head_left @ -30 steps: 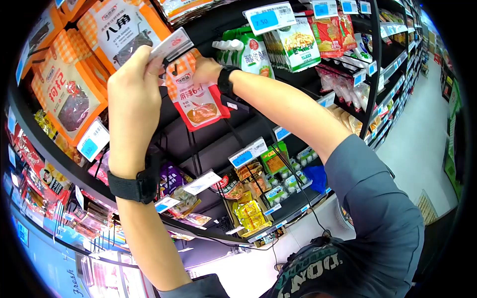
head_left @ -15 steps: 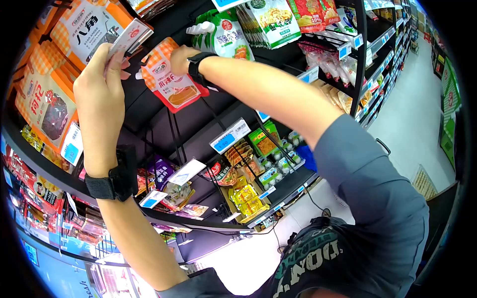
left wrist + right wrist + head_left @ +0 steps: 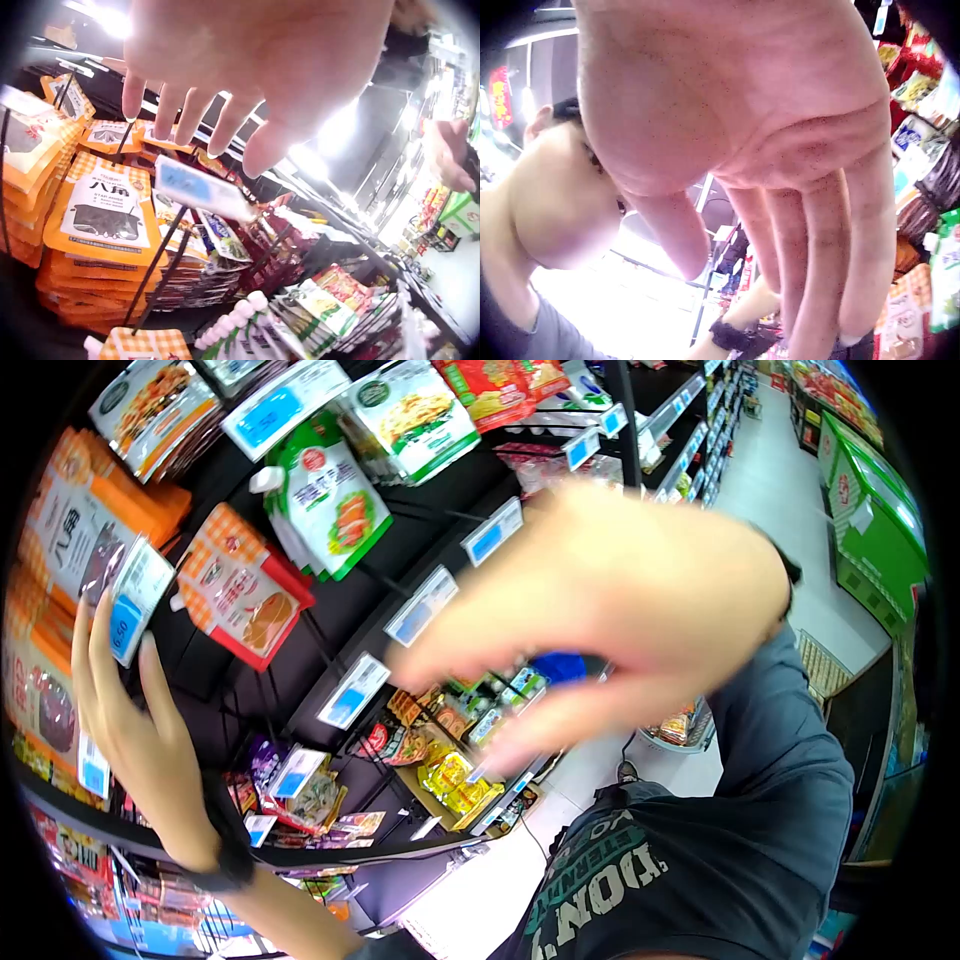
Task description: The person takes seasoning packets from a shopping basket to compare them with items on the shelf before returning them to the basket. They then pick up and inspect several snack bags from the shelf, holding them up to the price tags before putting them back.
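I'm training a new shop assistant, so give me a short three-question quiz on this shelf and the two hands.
1. True or false: the right hand grips the checked pouch.
2. Which hand is raised at the blue price tag?
3. In the head view, the pouch hanging just right of the checked one is mostly: A blue, B green and white, C black.

Key
1. False: its fingers are spread and hold nothing.
2. The left hand, fingers straight.
3. B, the green and white pouch.
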Motion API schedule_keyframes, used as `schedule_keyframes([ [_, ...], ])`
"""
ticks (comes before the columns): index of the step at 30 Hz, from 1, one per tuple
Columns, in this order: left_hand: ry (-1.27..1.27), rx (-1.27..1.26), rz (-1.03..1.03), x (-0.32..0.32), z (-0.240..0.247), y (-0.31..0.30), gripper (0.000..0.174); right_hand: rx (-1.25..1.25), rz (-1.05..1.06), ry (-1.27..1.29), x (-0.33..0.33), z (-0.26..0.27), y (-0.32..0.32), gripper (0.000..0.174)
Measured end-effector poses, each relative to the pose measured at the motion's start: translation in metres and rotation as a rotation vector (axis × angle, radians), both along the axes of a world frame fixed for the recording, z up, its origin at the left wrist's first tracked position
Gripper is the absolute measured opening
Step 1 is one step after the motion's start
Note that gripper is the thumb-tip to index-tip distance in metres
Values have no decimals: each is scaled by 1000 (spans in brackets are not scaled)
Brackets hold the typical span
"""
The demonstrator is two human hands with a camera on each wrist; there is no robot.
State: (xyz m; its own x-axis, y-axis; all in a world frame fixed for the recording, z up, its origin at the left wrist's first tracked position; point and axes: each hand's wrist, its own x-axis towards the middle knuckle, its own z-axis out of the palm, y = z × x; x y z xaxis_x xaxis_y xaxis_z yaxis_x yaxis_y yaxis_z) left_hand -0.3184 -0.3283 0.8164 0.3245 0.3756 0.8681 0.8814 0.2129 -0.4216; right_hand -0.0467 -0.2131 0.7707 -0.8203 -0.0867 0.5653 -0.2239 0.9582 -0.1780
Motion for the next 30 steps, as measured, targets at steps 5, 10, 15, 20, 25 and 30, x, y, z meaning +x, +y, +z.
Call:
schedule_keyframes([
  [5, -317, -4, -300, 37, -98, -41, 29, -542, -52, -378, 98, -92, 45, 41],
  [10, -1121, -624, -743, 59, -238, -38, 26, -1176, -908, 164, 203, -242, 79, 34],
  [15, -2102, -814, -621, 52, -401, -28, 21, -1665, -574, 369, 254, -252, 16, 28],
  [20, -2046, -1117, -679, 76, -378, 4, 21, -1537, -1145, 530, 274, -270, -7, 22],
  [25, -1987, -1467, -652, 82, -383, 20, 21, -1818, -1136, 666, 257, -334, -56, 23],
  [30, -2008, -1575, -557, 103, -398, 34, 20, -2013, -1089, 825, 284, -391, -48, 22],
])
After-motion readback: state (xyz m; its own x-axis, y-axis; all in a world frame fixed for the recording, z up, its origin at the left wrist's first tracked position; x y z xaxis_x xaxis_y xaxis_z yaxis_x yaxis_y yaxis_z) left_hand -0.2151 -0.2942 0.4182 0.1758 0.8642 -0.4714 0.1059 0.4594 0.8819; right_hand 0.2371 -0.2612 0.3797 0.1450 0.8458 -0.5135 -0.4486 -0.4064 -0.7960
